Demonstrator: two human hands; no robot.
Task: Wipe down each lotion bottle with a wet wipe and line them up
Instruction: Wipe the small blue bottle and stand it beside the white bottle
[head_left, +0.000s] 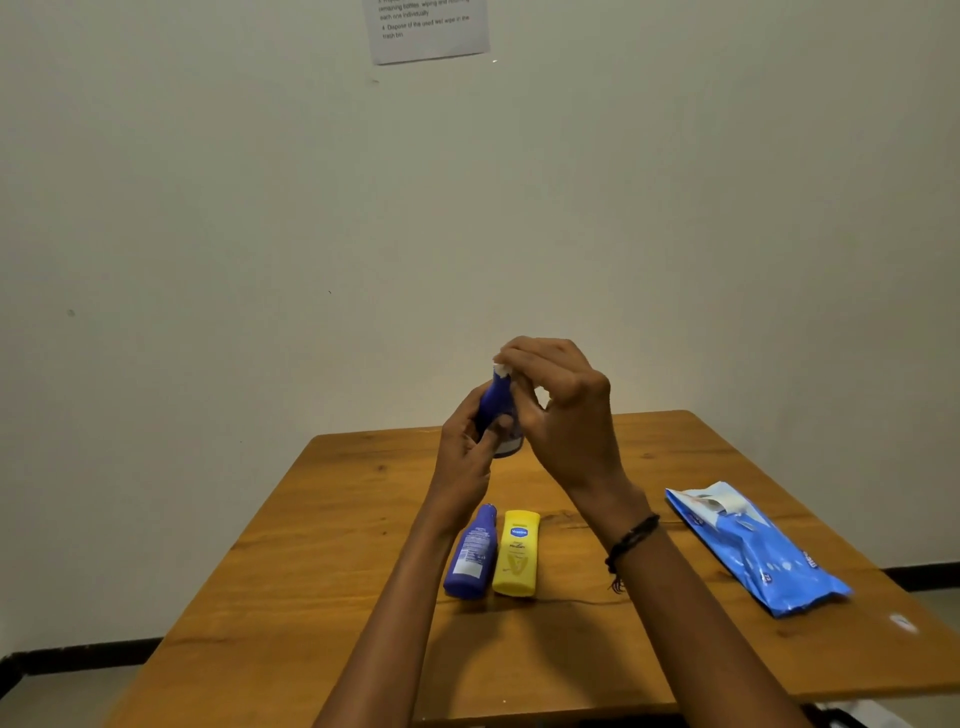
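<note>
**Held bottle stands upright between the hands, with the wipe at its top end**

The left hand (467, 447) is curled round the lower body of a dark blue plastic lotion bottle (496, 400), holding it in the air above the wooden bench (311, 571). The bottle's long axis runs nearly upright, with the narrower end on top and leaning slightly toward the right hand (561, 410). That hand sits just above and beside the left one. Its fingers are bent and pinch a small white wet wipe (502, 369) against the bottle's upper end.

Most of the body lies below the wipe, so the stroke probably has to run down the long axis toward the left hand's grip.

Well below both hands, a second blue lotion bottle (470, 556) and a yellow lotion bottle (517, 553) lie flat side by side on the bench. A blue soft pack of wipes (758, 551) lies out beyond the right forearm.
</note>
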